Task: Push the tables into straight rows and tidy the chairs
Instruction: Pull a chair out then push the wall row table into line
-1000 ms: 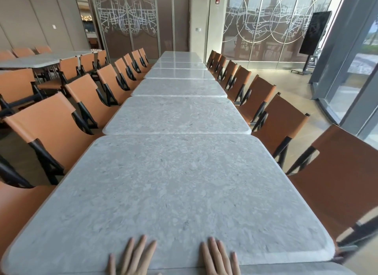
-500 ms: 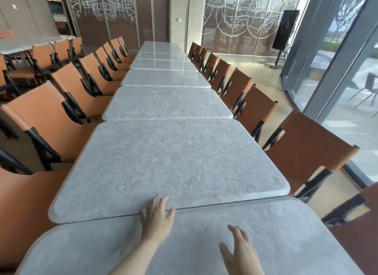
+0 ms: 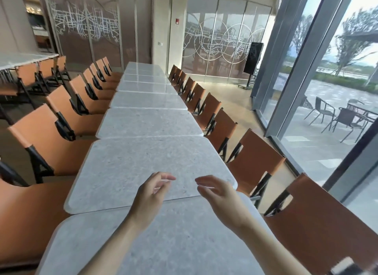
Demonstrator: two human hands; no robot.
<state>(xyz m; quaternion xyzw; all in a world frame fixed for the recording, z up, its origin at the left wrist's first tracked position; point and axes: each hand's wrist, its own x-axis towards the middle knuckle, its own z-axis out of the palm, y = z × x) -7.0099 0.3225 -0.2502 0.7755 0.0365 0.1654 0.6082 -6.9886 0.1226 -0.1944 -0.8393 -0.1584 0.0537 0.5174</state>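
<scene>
Tables (image 3: 143,168) below loosely curled fingers (image 3: 163,179), both hands empty.

1. All I get of the person on my feed is two arms coming in from the bottom edge, plus the left hand (image 3: 150,189) and right hand (image 3: 216,191).
2. Both forearms are bare right down to the frame edge, so there's no sleeve or cuff showing for me to go on.
3. I can't spot any glove, ring, watch or band on either wrist from here.
4. Fingers look slim, and the nails seem short and plain, though it's a bit blurry.
5. The rest of the body is out of my view.
</scene>
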